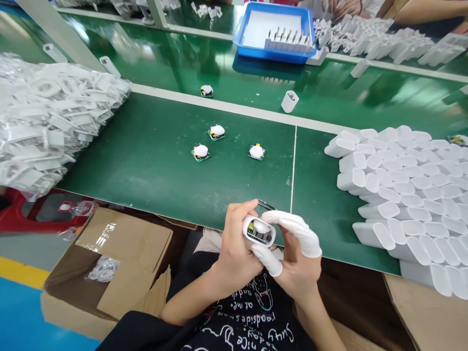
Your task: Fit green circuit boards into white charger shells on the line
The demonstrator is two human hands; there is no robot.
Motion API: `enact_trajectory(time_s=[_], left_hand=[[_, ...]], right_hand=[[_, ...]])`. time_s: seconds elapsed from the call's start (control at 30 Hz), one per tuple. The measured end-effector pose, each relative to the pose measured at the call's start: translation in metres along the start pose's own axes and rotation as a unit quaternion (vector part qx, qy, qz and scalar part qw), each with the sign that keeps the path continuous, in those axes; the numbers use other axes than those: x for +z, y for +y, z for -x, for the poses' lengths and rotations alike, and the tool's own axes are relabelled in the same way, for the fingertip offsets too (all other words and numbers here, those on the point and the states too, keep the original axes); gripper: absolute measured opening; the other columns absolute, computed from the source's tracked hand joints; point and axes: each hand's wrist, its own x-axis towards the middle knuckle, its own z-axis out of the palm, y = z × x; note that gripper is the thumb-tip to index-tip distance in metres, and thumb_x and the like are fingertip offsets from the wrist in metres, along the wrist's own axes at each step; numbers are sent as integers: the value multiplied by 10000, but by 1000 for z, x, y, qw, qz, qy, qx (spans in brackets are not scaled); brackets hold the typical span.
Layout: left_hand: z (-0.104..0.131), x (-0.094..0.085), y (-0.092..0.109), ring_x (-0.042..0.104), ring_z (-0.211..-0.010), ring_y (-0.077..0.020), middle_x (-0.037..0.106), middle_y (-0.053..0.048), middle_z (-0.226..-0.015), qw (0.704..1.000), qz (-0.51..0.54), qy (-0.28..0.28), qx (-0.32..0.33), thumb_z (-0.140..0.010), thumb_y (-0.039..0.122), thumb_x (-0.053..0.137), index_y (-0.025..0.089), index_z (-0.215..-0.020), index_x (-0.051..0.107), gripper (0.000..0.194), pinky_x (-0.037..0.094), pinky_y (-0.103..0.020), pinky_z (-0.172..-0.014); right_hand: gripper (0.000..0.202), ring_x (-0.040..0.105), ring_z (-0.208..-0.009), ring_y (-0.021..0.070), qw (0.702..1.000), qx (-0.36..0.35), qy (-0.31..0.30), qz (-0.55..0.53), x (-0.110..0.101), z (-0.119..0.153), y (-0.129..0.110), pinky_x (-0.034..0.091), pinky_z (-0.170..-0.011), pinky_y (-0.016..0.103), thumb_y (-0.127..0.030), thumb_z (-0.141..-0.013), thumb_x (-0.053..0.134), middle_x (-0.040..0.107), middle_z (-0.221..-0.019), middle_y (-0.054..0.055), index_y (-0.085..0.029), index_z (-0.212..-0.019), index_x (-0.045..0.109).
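Near the bench's front edge, my left hand (234, 248) is wrapped round a white oval charger housing (244, 233). Its open end faces up and shows a circuit board (259, 232) with a white blob inside. My right hand (298, 248), with white finger cots on the thumb and fingers, pinches the same housing from the other side. A thin dark piece (266, 205) shows just beyond the fingers; its kind I cannot make out. Farther up the bench lie loose circuit boards topped with white blobs, one (256, 151) nearest my hands and another (201, 152) to its left.
Rows of white housings (405, 195) are stacked at the right. A bag of white plastic parts (54, 117) lies at the left. A single housing (290, 101) stands on the belt, beyond it a blue tray (241, 46). A cardboard box (120, 239) sits below left. Co-workers' hands show opposite.
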Motion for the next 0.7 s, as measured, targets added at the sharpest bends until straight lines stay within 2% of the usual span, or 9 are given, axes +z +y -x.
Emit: enact_trajectory(time_s=[0.1,0.17,0.3,0.5,0.7], left_hand=[[2,2,-1,562,-838,-150,502,-34,-982,1000,11,19,-8,-865,236,658,241,-1385,410,577,550,-286,-710],[2,2,-2,562,-853,-155,509,-41,-990,1000,-4,29,3,-881,231,639,235,-1394,411,561,554,-292,-721],[2,3,-3,567,-875,-162,530,-65,-1049,997,-49,46,27,-914,195,585,237,-1398,419,513,560,-308,-738],[0,3,-5,552,-876,-160,514,-61,-1020,998,-43,32,34,-912,226,603,209,-1411,398,540,561,-291,-736],[3,8,-3,554,-895,-166,502,-68,-1034,998,-25,30,41,-887,209,623,195,-1428,382,593,566,-300,-764]], right_hand=[[514,703,-1045,249,996,-66,43,41,5,8,1,660,-832,400,-99,-839,707,709,-1126,100,-219,-1321,577],[549,704,-1064,270,990,-95,44,90,8,15,1,670,-822,404,-76,-849,686,704,-1190,110,-228,-1364,571],[624,697,-1083,306,987,-85,29,137,10,23,1,672,-835,430,-72,-859,669,664,-1289,126,-229,-1440,504],[549,716,-1016,259,985,-100,37,139,6,11,-1,674,-779,377,-114,-889,653,709,-1140,115,-211,-1415,525],[401,720,-962,239,992,-52,-1,116,3,6,-3,657,-729,365,-163,-907,637,704,-1098,96,-238,-1299,595]])
